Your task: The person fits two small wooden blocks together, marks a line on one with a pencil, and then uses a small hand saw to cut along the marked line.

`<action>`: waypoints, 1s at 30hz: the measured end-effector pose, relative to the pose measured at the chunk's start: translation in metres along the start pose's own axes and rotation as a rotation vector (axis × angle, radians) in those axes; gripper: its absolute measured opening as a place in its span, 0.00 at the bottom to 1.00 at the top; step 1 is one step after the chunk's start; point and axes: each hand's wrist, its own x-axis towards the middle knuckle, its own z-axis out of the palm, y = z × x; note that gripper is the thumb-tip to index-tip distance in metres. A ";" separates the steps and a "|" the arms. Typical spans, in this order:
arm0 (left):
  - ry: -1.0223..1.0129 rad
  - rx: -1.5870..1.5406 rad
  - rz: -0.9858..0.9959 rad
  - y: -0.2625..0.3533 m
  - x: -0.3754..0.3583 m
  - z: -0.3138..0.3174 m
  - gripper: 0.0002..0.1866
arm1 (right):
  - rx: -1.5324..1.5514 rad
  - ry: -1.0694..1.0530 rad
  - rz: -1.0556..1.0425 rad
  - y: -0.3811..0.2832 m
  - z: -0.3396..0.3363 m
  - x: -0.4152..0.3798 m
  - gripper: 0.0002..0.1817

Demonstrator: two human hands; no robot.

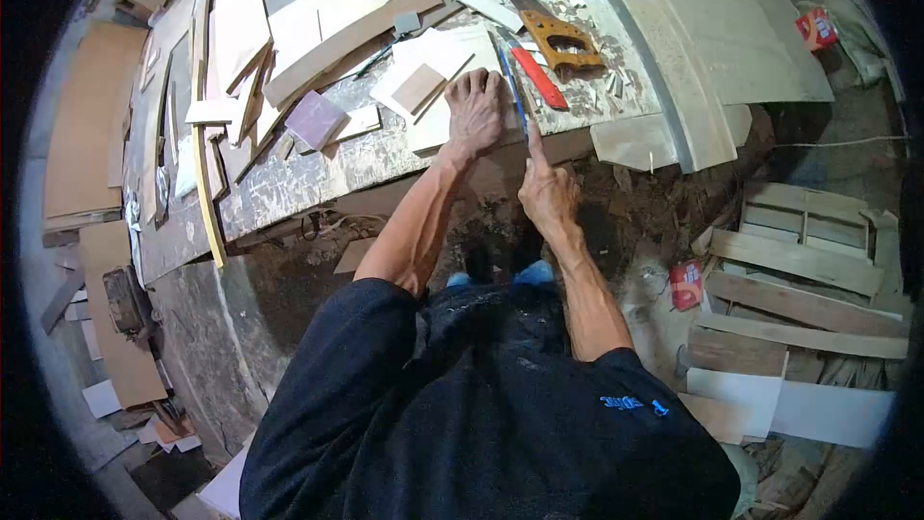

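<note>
Near the upper centre of the frame, the left hand [475,111] lay flat, fingers spread, pressing a pale wooden board [438,120] against the worn workbench [308,178]. Just to its right, the right hand [547,195] was closed around a thin blue-handled tool [513,96], index finger stretched along it, the tool's tip running up beside the board's right edge; what kind of tool it was could not be told. A small brown offcut [418,89] sat on the board just above the left fingertips. Close above and right of the hands lay a red-handled tool [539,79] and a handsaw with a wooden handle [565,43], both crowding the space past the blue tool. A purple block [314,119] rested left of the board among loose strips and panels. A large curved pale panel [674,58] swept down the right side of the bench. At lower right, stacked planks [799,279] lay on the floor, with a red packet [685,285] beside them.
</note>
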 end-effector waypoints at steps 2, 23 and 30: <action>-0.013 0.012 -0.006 0.000 0.001 0.001 0.23 | -0.033 -0.007 0.015 -0.002 -0.003 -0.005 0.38; -0.016 0.011 -0.021 0.003 0.001 0.000 0.21 | -0.027 0.018 0.026 0.009 0.015 -0.017 0.37; -0.037 0.013 -0.008 0.000 0.001 0.000 0.23 | 0.005 0.062 -0.010 0.006 0.014 -0.013 0.37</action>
